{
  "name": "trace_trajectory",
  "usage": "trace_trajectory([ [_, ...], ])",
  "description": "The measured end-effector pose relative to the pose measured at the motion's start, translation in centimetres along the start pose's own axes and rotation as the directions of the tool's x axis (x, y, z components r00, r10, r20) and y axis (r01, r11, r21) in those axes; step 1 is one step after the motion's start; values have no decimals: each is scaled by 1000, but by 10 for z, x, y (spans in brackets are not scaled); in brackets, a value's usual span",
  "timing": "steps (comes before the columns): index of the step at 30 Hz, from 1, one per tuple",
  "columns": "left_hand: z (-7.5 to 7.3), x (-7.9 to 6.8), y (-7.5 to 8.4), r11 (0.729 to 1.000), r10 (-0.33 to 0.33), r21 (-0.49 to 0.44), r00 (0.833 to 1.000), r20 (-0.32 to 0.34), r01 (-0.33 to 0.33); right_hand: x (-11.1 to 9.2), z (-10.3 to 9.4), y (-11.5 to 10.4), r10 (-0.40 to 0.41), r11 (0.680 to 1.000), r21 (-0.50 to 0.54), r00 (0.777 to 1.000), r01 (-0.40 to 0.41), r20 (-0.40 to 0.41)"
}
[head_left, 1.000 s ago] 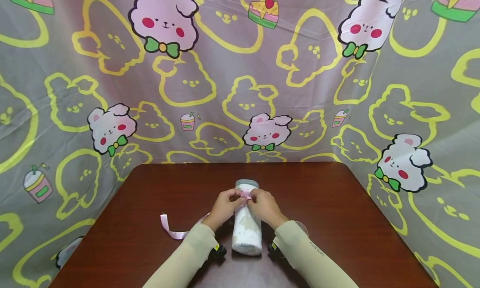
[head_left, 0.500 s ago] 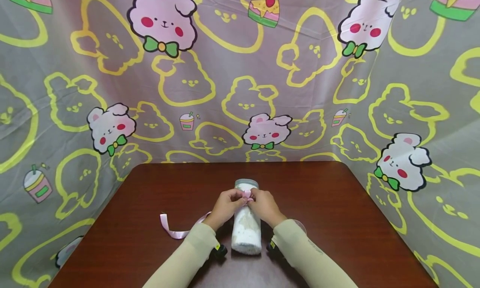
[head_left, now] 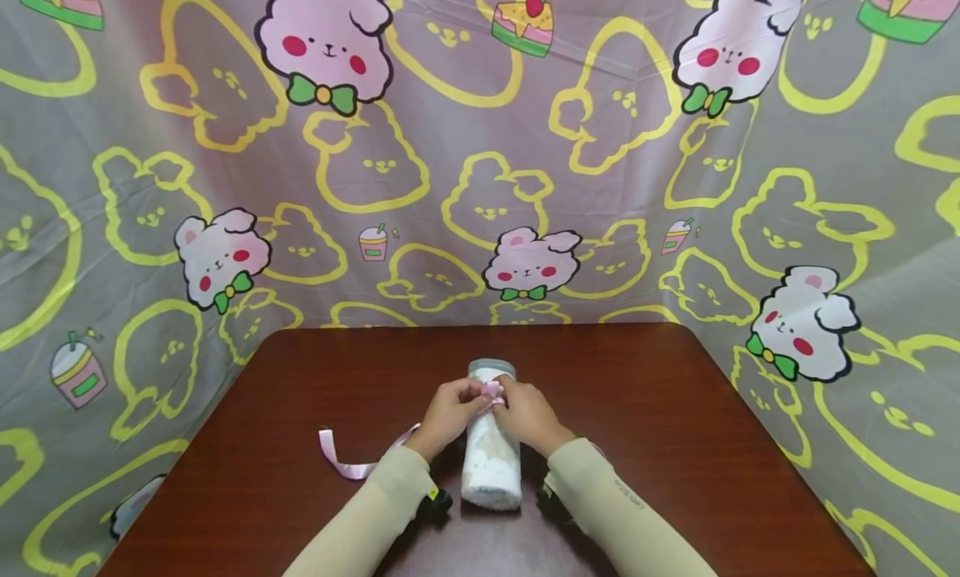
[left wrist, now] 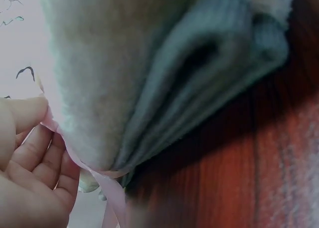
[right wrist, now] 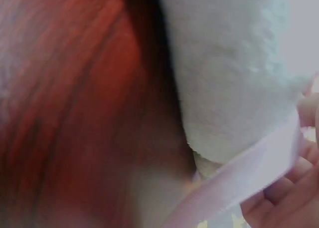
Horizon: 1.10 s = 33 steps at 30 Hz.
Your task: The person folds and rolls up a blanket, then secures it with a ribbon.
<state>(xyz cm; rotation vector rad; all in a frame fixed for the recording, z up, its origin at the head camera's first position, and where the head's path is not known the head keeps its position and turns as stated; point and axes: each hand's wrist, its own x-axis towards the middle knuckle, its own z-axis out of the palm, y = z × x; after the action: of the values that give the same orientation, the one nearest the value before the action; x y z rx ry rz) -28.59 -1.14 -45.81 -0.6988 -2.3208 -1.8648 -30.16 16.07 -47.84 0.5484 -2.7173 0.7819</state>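
Observation:
A roll of fluffy white cloth (head_left: 492, 469) lies lengthwise on the brown table, its far end edged in grey. In the left wrist view the grey underside of the cloth roll (left wrist: 199, 63) shows in folded layers. A pink satin ribbon (head_left: 492, 388) passes round the roll near the far end. My left hand (head_left: 452, 413) pinches the ribbon between thumb and fingers on top of the roll. Opposite it, my right hand (head_left: 531, 413) grips the ribbon too, its fingertips close to the left ones. The ribbon (right wrist: 249, 173) runs flat along the cloth below the right fingers.
A loose length of pink ribbon (head_left: 352, 470) curves over the table (head_left: 300, 377) left of the roll, partly under the left forearm. Patterned fabric (head_left: 420, 185) with rabbit faces hangs behind the table and along both sides.
Both hands stay at the roll's far end. The ribbon between the fingertips shifts slightly and its small loop changes shape. The loose ribbon at left lies as before.

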Motion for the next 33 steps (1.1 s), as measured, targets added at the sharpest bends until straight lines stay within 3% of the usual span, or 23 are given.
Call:
trace_trajectory([
  [5,1,-2,4,999,-3,37,1000,-5,3,-5,-5,6,7,973,227,994,-32,110],
  [9,2,-2,6,999,-1,54,1000,-15,2,-8,-10,6,14,957,287,991,-52,133],
  [12,3,-2,7,999,0,51,1000,-19,1,-8,-12,4,-22,976,218,998,7,64],
  [16,2,-1,6,1000,-7,27,1000,-13,7,-5,-9,0,-70,997,42,997,71,-28],
  [20,1,0,4,1000,-3,5,1000,-4,3,-1,-3,-4,-50,996,-82,997,45,-65],
  [25,3,8,-26,999,-23,-26,1000,-6,22,0,2,-5,-4,990,-140,997,-7,-81],
  [27,4,10,-38,999,-31,-39,999,-11,31,-1,2,-3,9,994,-105,998,-15,-57],
  [30,4,11,-41,999,-27,-45,999,-23,26,-2,-3,0,22,999,28,999,-23,24],
  [33,3,12,-40,1000,-3,-17,999,-35,3,-1,-11,4,43,979,191,990,-68,135],
])
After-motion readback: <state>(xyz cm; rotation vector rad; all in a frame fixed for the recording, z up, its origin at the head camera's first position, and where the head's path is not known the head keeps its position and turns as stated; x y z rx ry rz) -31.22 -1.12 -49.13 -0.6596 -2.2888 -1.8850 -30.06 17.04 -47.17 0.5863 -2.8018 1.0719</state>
